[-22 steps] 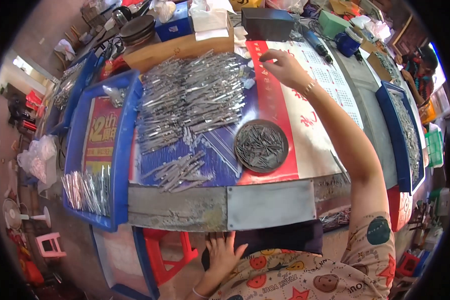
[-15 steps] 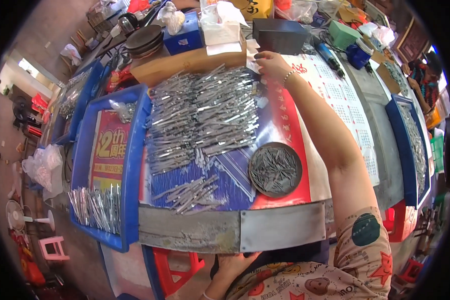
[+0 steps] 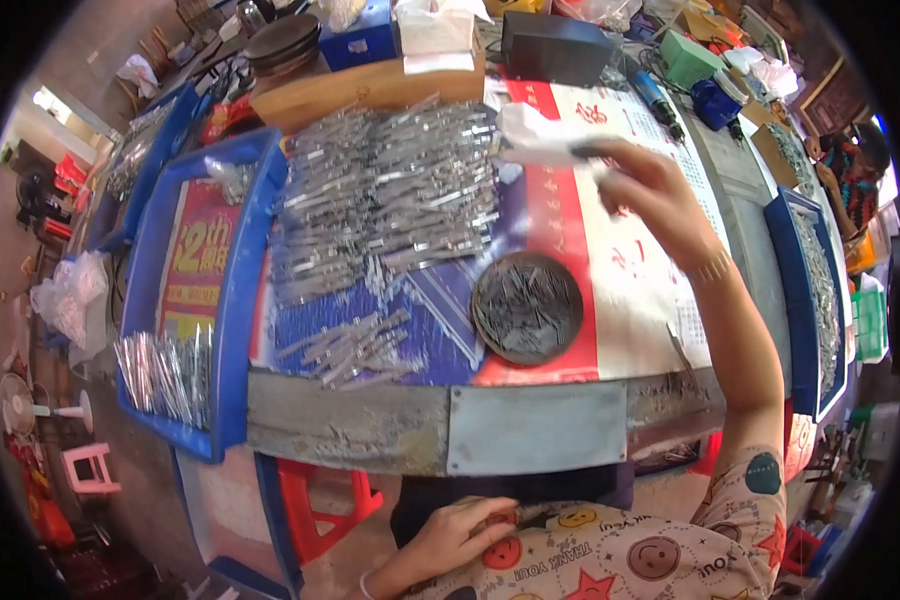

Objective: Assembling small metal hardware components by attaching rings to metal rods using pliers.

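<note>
My right hand [image 3: 660, 195] is raised over the right part of the table, its fingers pinched on a white tissue [image 3: 538, 138] that trails to the left, blurred by motion. Dark covers show on the fingertips. Down at the front, below the table edge, my left hand [image 3: 462, 532] rests against my patterned shirt with fingers stretched out, holding nothing. Left of the tissue lie dense rows of thin metal rods [image 3: 390, 190]. A smaller loose bunch of rods [image 3: 355, 348] lies nearer to me. A round dish [image 3: 482, 335] of small dark metal pins stands to its right.
A blue tray [image 3: 238, 290] at the left holds upright rods and a small plastic bag. Behind the rods stand a wooden block [image 3: 370, 95], a white tissue stack [image 3: 436, 35] and a dark box [image 3: 555, 48]. Another blue tray [image 3: 805, 300] is at right; a person [image 3: 850, 165] sits beyond.
My right hand has come back from the far side, rightward and nearer, with the white tissue. My left hand has moved out from under the table edge onto my shirt. The view has shifted slightly.
</note>
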A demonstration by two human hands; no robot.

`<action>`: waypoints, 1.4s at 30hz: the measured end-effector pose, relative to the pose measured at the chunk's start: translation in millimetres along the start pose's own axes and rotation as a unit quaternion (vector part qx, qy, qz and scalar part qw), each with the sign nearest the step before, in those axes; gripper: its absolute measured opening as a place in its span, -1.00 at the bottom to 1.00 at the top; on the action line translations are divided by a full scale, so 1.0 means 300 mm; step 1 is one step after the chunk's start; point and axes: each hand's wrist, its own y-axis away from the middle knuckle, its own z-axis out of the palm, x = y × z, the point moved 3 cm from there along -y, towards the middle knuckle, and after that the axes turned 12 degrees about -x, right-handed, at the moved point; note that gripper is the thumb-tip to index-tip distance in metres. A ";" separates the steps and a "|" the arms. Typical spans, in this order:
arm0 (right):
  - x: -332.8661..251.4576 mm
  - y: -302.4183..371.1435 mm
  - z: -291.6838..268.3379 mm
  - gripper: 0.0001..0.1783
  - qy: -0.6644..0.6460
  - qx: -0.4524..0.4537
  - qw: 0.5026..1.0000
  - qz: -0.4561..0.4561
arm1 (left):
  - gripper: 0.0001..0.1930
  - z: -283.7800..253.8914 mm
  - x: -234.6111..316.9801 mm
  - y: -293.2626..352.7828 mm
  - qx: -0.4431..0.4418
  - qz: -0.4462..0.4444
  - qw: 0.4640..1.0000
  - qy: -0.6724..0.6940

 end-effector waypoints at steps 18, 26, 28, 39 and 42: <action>0.089 0.848 0.535 -0.48 -0.341 -0.069 0.937 0.000 | -0.82 0.073 0.071 -0.058 0.187 0.207 0.843 0.459; 0.063 0.775 0.655 -0.60 -0.394 -0.092 0.906 0.122 | -0.79 0.101 0.096 0.009 0.154 0.140 0.894 0.397; 0.068 0.766 0.665 -0.77 -0.427 -0.050 0.894 0.128 | -0.78 0.080 0.089 0.035 0.152 0.153 0.898 0.384; 0.038 0.798 0.680 -0.78 -0.477 -0.019 0.874 0.087 | -0.75 0.087 0.142 0.114 0.131 0.197 0.847 0.476; 0.009 0.807 0.679 -0.75 -0.502 0.000 0.864 0.037 | -0.73 0.084 0.233 0.139 0.086 0.185 0.885 0.419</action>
